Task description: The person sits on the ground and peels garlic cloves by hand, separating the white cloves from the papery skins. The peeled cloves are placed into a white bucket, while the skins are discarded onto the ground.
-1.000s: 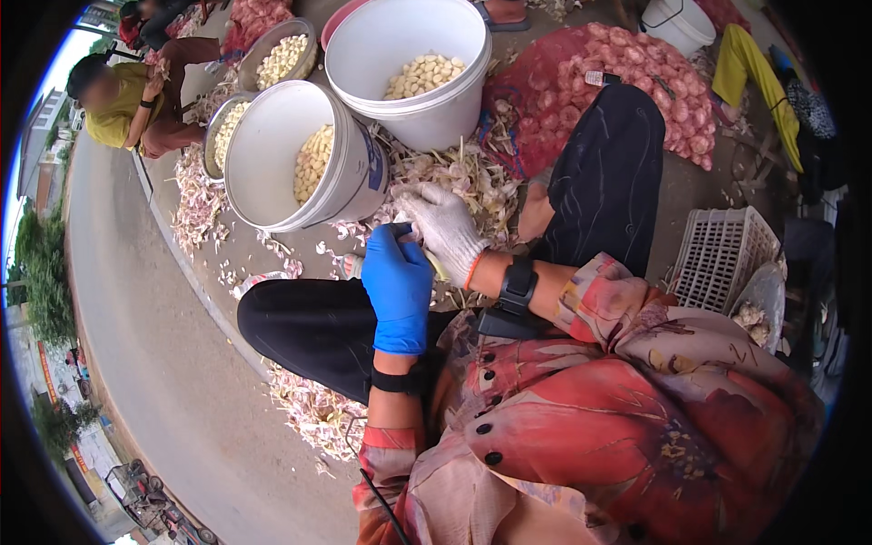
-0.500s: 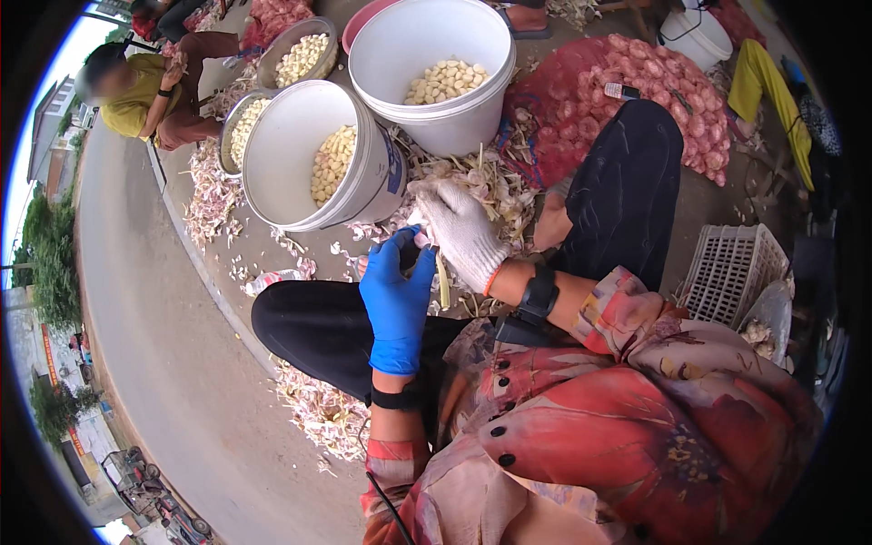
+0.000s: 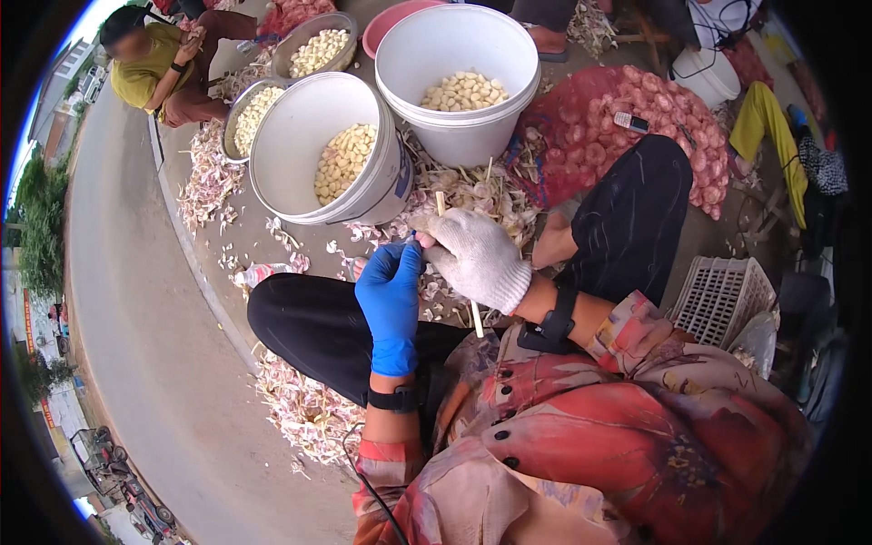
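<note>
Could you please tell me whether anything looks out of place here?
A mobile phone lies on the red mesh sack of garlic, an odd spot for it. The left hand is gloved in blue, the right hand in pale knit, a mismatched pair. Loose skins are strewn about.

The grey ground (image 3: 218,261) was littered with garlic skins (image 3: 204,177); two white buckets (image 3: 286,150) stood on it beside two bowls (image 3: 349,56), and further right lay a red mesh sack (image 3: 581,132) and a white lattice basket (image 3: 716,302).

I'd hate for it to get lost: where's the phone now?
In the head view's upper right, the phone lies on the red garlic sack, just beyond the right knee.
</note>
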Tool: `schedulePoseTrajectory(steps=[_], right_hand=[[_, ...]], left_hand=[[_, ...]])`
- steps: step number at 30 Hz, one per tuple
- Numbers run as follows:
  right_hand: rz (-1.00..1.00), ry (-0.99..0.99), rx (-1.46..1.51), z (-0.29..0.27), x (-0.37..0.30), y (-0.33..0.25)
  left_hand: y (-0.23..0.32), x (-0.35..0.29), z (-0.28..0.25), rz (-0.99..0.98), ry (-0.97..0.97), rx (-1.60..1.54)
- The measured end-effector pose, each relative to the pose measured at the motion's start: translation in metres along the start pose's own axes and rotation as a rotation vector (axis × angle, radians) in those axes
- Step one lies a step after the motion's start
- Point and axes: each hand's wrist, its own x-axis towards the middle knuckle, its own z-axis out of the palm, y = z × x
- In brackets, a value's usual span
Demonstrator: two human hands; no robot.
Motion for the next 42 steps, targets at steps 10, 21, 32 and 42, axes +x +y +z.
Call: schedulePoseTrajectory(steps=[10,21,32,42], right_hand=[[-0.050,-0.008,-0.063,0.005,-0.003,0.000],[-0.093,-0.267,-0.188,-0.008,0.012,0.004],[0.527,-0.264,0.763,-0.010,0.007,-0.005],[0.498,-0.241,0.812,-0.005,0.016,-0.012]], left_hand=[[0.011,-0.004,0.006,0.458,0.101,0.528],[0.004,-0.003,-0.006,0.483,-0.005,0.375],[-0.012,0.008,-0.018,-0.129,0.012,-0.278],[-0.005,0.009,-0.020,0.006,-0.060,-0.192]])
